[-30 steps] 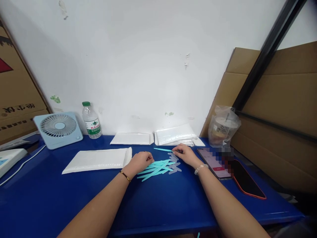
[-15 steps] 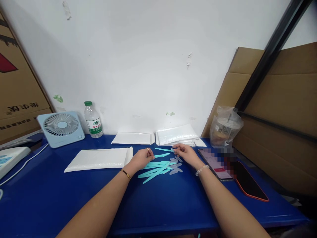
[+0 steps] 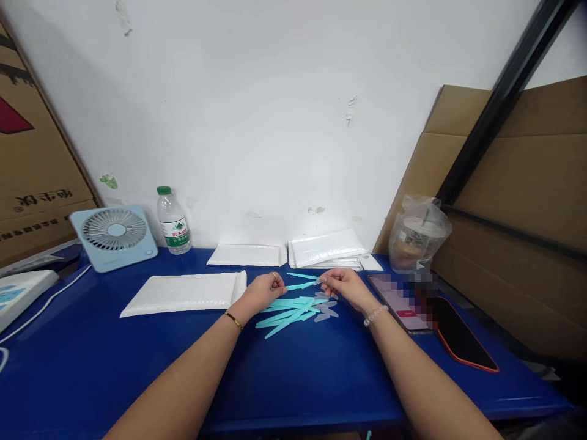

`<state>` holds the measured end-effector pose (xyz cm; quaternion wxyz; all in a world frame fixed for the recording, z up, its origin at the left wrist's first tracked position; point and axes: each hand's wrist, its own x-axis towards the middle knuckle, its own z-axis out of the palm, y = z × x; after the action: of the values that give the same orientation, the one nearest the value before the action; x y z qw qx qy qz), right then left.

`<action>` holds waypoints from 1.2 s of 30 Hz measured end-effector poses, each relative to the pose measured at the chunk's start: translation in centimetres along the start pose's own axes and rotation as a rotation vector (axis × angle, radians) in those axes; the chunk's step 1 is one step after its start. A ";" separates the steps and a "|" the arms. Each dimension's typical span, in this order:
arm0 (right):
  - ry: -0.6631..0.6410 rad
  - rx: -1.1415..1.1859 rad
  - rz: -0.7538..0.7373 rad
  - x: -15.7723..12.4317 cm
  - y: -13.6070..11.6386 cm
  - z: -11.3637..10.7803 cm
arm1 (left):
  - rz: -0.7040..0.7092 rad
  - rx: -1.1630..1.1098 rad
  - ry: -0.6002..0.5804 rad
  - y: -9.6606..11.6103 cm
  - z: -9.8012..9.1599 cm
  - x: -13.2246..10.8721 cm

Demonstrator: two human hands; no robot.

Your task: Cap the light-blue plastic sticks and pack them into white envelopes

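My left hand (image 3: 263, 291) is closed on the handle of a slim turquoise eyebrow razor (image 3: 300, 286), which points right. At its tip, the thumb and fingers of my right hand (image 3: 342, 285) pinch a small translucent cap (image 3: 318, 281); I cannot tell how far the cap is over the blade. Behind it lies another turquoise eyebrow razor (image 3: 300, 276), its right end close to my right fingers. Several more razors (image 3: 287, 318) are heaped below my hands, with several loose translucent caps (image 3: 325, 310) at their right ends.
A white padded mailer (image 3: 183, 293) lies left, another (image 3: 245, 255) by the wall, beside a stack of mailers (image 3: 328, 247). A fan (image 3: 114, 238) and water bottle (image 3: 173, 223) stand back left. At right are two phones (image 3: 401, 305) (image 3: 463, 336) and a bagged drink cup (image 3: 415, 238).
My right hand has shifted slightly, bringing a translucent cap to the tip of the razor in my left hand. My left hand stays in about the same place.
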<state>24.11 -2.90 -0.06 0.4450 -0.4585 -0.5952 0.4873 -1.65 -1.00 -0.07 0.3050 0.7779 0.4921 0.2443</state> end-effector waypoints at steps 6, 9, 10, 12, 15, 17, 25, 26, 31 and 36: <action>-0.075 -0.085 -0.024 0.1 0.0 1.5 | 0.037 -0.011 -0.010 -0.1 0.8 0.2; 0.032 -0.333 -0.073 0.2 0.0 0.5 | 0.009 0.056 0.023 0.0 0.9 0.3; 0.086 -0.442 -0.101 0.2 0.0 -0.1 | 0.002 0.098 0.050 0.1 0.8 0.3; 0.134 -0.633 -0.139 0.0 0.1 -1.3 | 0.010 0.192 0.115 0.5 0.6 0.2; 0.055 -0.795 -0.125 -0.4 0.2 -2.4 | 0.066 0.282 0.116 1.2 0.1 -0.3; 0.017 -0.865 -0.119 -0.7 0.2 -2.4 | 0.114 0.295 0.016 1.6 -0.1 -0.6; 0.081 -0.948 -0.164 -0.5 -0.2 -1.5 | 0.092 0.222 -0.117 0.9 0.6 -0.5; 0.097 -0.890 -0.178 -0.4 -0.2 -1.5 | 0.093 0.214 -0.103 0.8 0.7 -0.4; 0.073 -0.559 -0.171 -0.5 -0.5 -1.2 | 0.112 0.218 0.004 0.7 0.6 -0.2; 0.021 -0.435 -0.151 -0.6 -0.5 -0.7 | 0.139 0.168 0.045 1.0 0.3 -0.4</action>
<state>24.83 -3.38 0.53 0.3768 -0.5030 -0.7143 0.3081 -0.96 -1.75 0.46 0.2101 0.8272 0.4625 0.2402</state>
